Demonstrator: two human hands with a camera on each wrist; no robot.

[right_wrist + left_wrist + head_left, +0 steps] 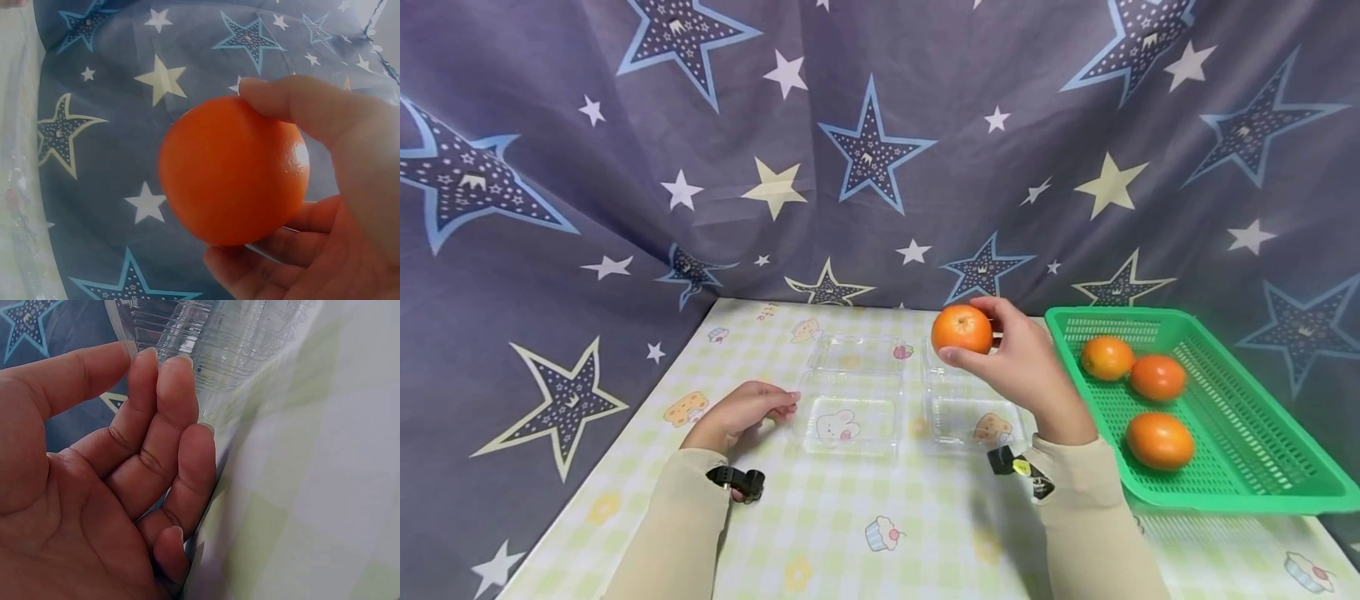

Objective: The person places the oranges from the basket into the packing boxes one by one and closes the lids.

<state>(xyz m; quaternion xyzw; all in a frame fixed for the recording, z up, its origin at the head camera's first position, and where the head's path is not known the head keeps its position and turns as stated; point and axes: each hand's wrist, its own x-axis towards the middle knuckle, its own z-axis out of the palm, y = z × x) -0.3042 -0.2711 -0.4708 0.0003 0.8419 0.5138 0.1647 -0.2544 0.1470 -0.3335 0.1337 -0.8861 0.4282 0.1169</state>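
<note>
My right hand [1026, 367] grips an orange [961, 330] between thumb and fingers, held up over the back of the right-hand clear plastic container [973, 421]. In the right wrist view the orange [231, 175] looks smooth and shiny, with the thumb on top and fingers beneath. My left hand [748, 414] is at the left edge of another clear clamshell container [850, 423], which lies opened flat. In the left wrist view its thumb and forefinger pinch the ribbed rim of that container [212, 344], while the other fingers curl loosely beside it.
A green slotted basket [1262, 500] stands at the right with three oranges [1159, 442] in it. The checked tablecloth [827, 533] has printed cartoons. A star-patterned curtain [880, 233] hangs behind the table and along its left side.
</note>
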